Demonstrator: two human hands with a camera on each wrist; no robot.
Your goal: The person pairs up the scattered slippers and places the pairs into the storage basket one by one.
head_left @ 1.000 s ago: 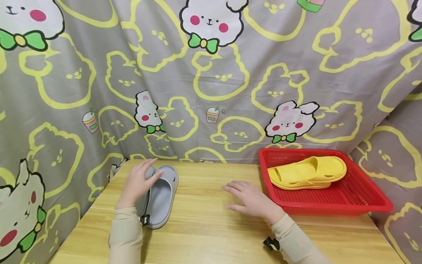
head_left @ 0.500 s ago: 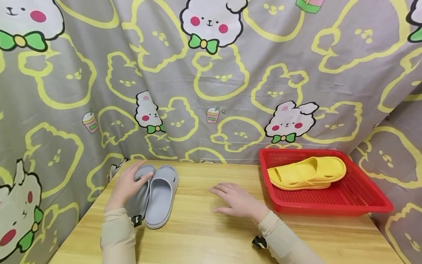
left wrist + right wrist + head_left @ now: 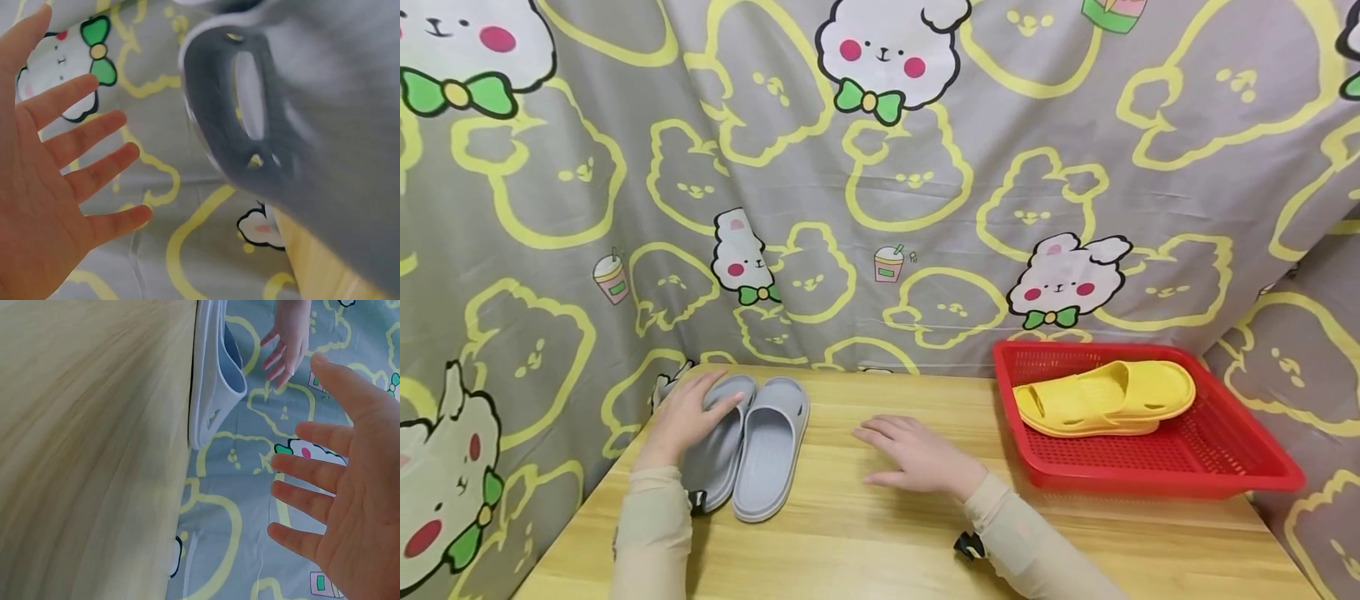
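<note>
Two grey slippers stand side by side on the wooden table at the left, toes toward the curtain. Over the outer side of the left slipper [image 3: 718, 454] hovers my left hand [image 3: 683, 421], partly covering it in the head view. In the left wrist view that hand [image 3: 56, 169] has its fingers spread, with a gap to the slipper [image 3: 231, 100]. The right slipper [image 3: 767, 458] is fully visible. My right hand [image 3: 917, 458] hangs over the middle of the table, fingers extended and holding nothing. It lies between the grey pair and the red basket [image 3: 1150, 479].
Inside the red basket at the right lies a pair of yellow slippers [image 3: 1105, 396], one on top of the other. A patterned grey curtain [image 3: 820, 192] hangs behind and beside the wooden table [image 3: 850, 550]. Black clips [image 3: 968, 546] show at the wrists.
My left hand has moved left, off the middle of the grey pair, uncovering more of both slippers. My right hand has drifted left, away from the basket. The slippers stay put.
</note>
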